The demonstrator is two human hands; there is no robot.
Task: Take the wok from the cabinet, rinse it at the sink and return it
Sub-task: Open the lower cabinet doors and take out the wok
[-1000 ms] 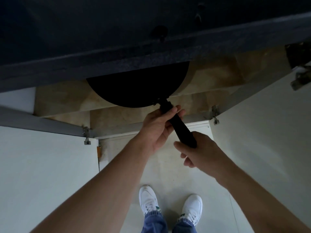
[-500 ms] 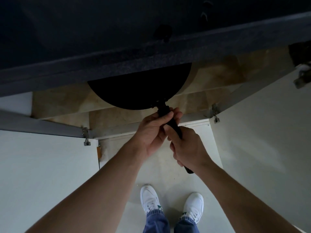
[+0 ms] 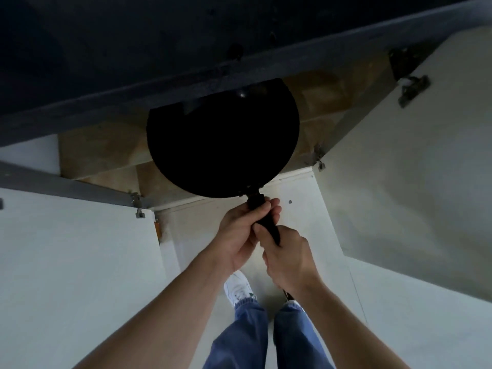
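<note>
A white sneaker (image 3: 238, 287) and blue jeans (image 3: 239, 339) on pale floor (image 3: 399, 328) below a dark countertop (image 3: 159, 35).

No writing, label, brand or number can be read anywhere in the view. The black wok (image 3: 223, 145) shows only a dark, plain face, and its handle (image 3: 256, 202) is just as bare of any legible marking. A small green mark sits on the side of the white shoe (image 3: 237, 287), but it is too small and blurred to make out as a letter or a logo.
</note>
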